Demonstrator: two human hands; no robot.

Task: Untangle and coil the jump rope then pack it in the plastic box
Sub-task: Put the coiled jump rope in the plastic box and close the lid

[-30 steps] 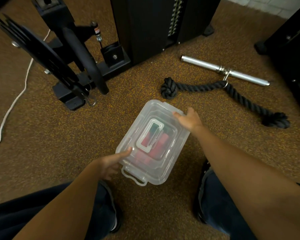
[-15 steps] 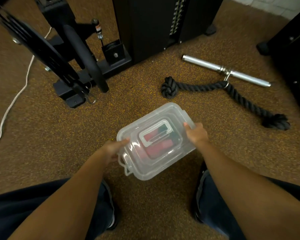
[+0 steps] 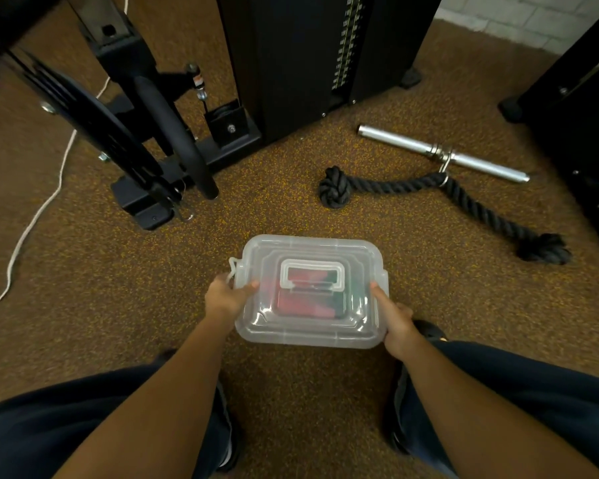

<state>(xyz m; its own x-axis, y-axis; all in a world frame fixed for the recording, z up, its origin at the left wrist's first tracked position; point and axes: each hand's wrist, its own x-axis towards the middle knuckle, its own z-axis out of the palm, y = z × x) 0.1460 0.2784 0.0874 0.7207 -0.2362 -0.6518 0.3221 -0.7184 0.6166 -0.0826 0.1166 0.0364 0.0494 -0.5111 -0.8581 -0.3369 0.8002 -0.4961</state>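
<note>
Between the knees, low over the floor [image 3: 118,305], the plastic box [image 3: 308,337] is held with its lid [image 3: 325,252] on, left hand [image 3: 227,299] and right hand [image 3: 395,323] each curled round one end, thumbs on top. Red and dark shapes through the lid look like the jump rope [image 3: 305,304] packed inside, so the next move likely calls for checking the lid is snapped shut and setting the box down.

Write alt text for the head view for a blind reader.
The left hand and right hand grip the ends of a closed clear plastic box showing red and dark contents, brown speckled floor beneath. Beyond lie a black knotted rope, a chrome bar and black gym machines.
</note>
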